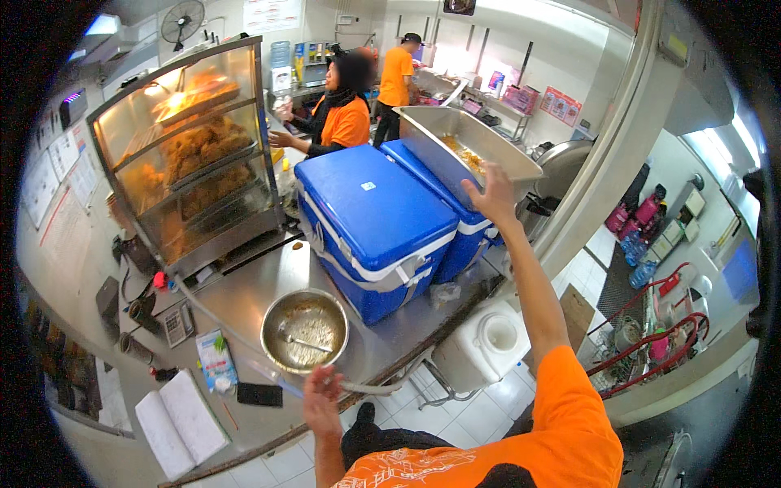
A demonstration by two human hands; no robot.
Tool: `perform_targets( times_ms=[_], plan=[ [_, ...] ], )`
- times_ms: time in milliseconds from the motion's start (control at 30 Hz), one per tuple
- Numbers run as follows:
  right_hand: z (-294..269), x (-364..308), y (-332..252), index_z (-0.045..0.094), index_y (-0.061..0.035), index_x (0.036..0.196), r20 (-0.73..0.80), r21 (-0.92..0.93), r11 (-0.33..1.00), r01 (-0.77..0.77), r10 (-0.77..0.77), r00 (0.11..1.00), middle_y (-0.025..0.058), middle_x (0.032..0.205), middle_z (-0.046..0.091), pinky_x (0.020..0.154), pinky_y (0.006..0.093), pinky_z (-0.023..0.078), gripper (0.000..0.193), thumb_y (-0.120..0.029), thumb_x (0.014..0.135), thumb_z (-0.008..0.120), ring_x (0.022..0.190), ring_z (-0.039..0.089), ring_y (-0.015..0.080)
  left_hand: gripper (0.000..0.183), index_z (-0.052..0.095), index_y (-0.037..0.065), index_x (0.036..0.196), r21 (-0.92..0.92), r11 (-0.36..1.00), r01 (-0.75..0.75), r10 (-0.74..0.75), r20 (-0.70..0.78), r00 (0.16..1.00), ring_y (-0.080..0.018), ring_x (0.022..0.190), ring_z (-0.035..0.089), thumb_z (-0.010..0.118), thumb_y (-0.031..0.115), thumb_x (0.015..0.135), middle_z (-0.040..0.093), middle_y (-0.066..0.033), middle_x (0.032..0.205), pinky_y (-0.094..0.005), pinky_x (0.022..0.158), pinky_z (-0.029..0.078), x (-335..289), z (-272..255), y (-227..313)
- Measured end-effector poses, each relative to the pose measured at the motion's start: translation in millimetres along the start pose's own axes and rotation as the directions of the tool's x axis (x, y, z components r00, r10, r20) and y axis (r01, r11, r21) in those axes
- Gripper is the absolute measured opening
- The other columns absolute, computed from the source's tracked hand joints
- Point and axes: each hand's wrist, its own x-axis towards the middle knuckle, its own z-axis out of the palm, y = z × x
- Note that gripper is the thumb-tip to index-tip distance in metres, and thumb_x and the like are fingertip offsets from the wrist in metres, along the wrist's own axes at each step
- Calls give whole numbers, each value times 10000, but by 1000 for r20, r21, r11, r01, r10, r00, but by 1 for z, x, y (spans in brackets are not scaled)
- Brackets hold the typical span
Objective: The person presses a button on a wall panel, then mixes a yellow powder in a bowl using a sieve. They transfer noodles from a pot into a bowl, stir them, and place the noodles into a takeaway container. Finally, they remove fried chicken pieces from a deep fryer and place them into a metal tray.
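Observation:
My right hand reaches up to the near side of a deep metal pan. Its thumb and fingers are spread, and whether it touches the pan's wall I cannot tell. A few golden fried pieces lie in the pan, which sits tilted on the rear blue cooler box. Low in front of me, my left hand is raised beside a round metal bowl, its fingers loosely bent with nothing visible in them. Inside the bowl are a pale, flour-like layer and a metal utensil.
A larger blue cooler box stands on the steel counter. Left are a lit glass cabinet with fried pieces, an open notebook, a phone and a calculator. Two people in orange shirts work behind. A white container stands below the counter.

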Motion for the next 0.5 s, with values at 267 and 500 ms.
perform_targets(
  times_ms=[267, 500],
  plan=[
    [89, 46, -61, 660, -68, 1198, 215, -108, 992, 58, -34, 976, 157, 1001, 732, 902, 461, 472, 379, -32, 824, 608, 958, 694, 352, 687, 579, -11, 1348, 197, 964, -178, 78, 432, 898, -225, 1126, 650, 561, 587, 1010, 677, -131, 1259, -410, 1009, 504, 207, 80, 59],
    [-23, 15, -149, 609, -43, 1365, 258, 391, 859, 330, -446, 857, 192, 1316, 649, 1057, 452, 417, 501, -251, 919, 704, 1254, 598, 329, 543, 635, 54, 1313, 220, 926, -306, 227, 322, 919, -190, 1071, 648, 550, 506, 1023, 674, -88, 1271, -340, 957, 459, 331, 166, 112]
  ],
)
